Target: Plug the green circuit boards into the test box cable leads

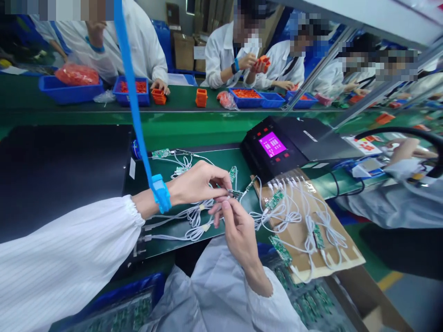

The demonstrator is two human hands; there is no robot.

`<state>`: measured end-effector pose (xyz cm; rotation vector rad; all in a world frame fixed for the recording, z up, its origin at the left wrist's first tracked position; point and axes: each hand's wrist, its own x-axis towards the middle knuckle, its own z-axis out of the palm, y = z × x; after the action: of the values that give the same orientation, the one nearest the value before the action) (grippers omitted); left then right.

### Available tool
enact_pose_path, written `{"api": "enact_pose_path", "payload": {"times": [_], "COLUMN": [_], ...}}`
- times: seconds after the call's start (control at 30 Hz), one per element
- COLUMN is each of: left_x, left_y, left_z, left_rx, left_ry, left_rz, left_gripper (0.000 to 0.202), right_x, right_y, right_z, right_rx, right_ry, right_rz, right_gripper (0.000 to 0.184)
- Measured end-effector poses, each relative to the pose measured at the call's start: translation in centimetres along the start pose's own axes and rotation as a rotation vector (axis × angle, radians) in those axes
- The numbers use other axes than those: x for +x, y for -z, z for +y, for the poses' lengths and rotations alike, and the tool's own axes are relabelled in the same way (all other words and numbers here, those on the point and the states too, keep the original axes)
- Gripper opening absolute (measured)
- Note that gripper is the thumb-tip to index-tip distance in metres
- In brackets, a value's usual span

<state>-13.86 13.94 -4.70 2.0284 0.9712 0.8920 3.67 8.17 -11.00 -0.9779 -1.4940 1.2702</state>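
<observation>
Left hand [202,182] is reaching in from the left, mid-frame, blue strap [161,192] sitting on its wrist. Grip: thumb and fingertips are pinching a small circuit board [236,193], which is sitting just right of frame centre, above the bench [224,157]. Right hand [242,233] is coming up from lower centre, thumb and index pressing together right beside that board; looks like they are pinching the end of a white cable, but fingers are hiding the exact contact.

Step in hand, judging by the pose: fitting or freeing a cable at the board's edge; can't tell which. The next move seems to be calling for a steady left hold, with the right keeping plug and socket in line, no twisting.

Around them: coiled cables [197,230] are lying centre, below the left hand. Black box with a lit screen [273,144] is standing right of centre, more cables running from its front edge. More boards [280,250] are lying on the cardboard [351,258], lower right. Co-workers are handling orange parts across the top.
</observation>
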Motion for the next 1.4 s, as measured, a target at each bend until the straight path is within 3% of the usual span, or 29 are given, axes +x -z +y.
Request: {"api": "enact_pose_path", "payload": {"times": [0.57,1.4], "left_x": [0.0,-0.3], "left_y": [-0.1,-0.3], "left_z": [0.0,0.1], "left_rx": [0.095,0.190], "left_ry": [-0.092,-0.063], "left_rz": [-0.021,-0.036], "left_gripper": [0.014,0.009], "right_x": [0.0,-0.2], "right_y": [0.1,-0.3], "right_z": [-0.2,1.1], "right_rx": [0.057,0.140], "right_ry": [-0.004,-0.040], "right_rz": [0.001,0.034], "right_gripper": [0.034,0.040]}}
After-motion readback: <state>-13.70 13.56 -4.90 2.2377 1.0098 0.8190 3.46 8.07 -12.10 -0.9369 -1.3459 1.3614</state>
